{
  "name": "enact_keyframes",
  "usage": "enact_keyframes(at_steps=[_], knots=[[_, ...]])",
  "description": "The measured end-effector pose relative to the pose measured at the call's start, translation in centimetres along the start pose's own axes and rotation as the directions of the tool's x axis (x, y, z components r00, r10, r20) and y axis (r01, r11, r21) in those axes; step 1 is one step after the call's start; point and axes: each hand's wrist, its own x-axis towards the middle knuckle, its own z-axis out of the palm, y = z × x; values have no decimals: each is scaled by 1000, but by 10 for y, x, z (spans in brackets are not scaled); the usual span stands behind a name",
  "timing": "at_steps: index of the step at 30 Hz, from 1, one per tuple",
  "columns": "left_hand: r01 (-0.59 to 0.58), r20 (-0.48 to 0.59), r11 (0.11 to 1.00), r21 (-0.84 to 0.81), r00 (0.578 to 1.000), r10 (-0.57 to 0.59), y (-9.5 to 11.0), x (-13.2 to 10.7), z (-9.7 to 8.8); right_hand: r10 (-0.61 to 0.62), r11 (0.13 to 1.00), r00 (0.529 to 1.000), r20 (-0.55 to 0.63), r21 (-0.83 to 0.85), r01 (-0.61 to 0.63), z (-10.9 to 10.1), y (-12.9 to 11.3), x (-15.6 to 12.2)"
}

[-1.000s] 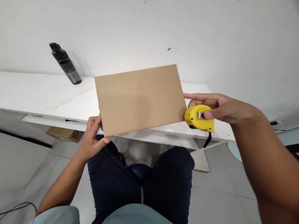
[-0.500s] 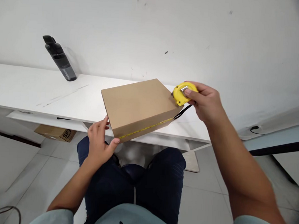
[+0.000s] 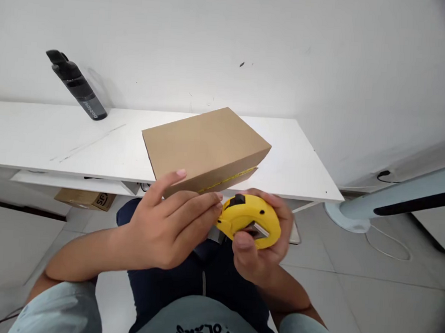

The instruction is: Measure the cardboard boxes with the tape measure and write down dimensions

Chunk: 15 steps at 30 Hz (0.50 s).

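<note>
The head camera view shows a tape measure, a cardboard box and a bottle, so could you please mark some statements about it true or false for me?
1. The right hand holds the yellow tape measure. True.
2. The dark bottle stands to the right of the cardboard box. False: it stands to the left of it.
3. A yellow strip runs along the cardboard box's near side. True.
4. The left hand is wrapped around the dark bottle. False: its fingertips are right by the yellow tape measure; whether they touch it is unclear.
5. The box marked SF is lower than the white tabletop. True.
</note>
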Motion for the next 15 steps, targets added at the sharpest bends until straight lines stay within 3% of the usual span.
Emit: enact_keyframes(at_steps=[2, 4, 8, 10, 13, 15], knots=[[50, 78, 998, -30, 996, -47, -10, 9, -1, -16, 998, 999, 42, -64, 19, 7, 4, 2], [77, 158, 994, -76, 985, -64, -27, 27, 3, -44, 987, 999, 6, -157, 45, 13, 8, 8], [164, 276, 985, -50, 950, -144, -82, 70, 16, -67, 972, 990, -121, -233, 37, 17, 15, 23], [245, 241, 969, 28, 939, -245, -121, 82, 20, -61, 977, 988, -142, -213, 30, 13, 15, 26], [317, 124, 940, 125, 935, -332, -180, 78, 29, -56, 980, 988, -142, -199, 27, 5, 14, 23], [331, 184, 920, 209, 911, -369, -209, 68, 36, -81, 974, 988, -133, -219, 51, 0, 18, 19]])
